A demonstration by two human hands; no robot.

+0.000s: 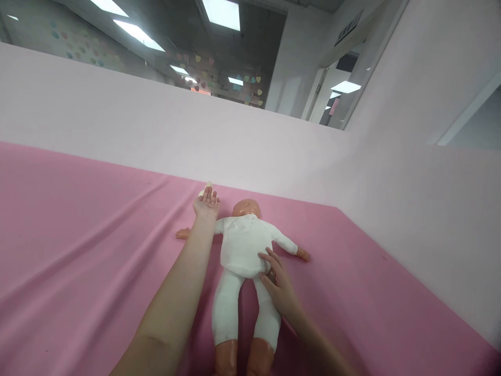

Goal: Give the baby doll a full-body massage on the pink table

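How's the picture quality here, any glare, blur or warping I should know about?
Head view: ceiling light panels blow out to white glare; the pink partition edges bow from wide-angle distortion; the doll, left hand and right hand are slightly soft, evenly lit, with faint shadows on the pink cloth.

A baby doll [241, 250] in a white long-sleeved one-piece lies flat on the pink sheet, head towards the far wall, arms spread wide and legs straight. A small pale object [206, 187] lies just beyond its outstretched arm.
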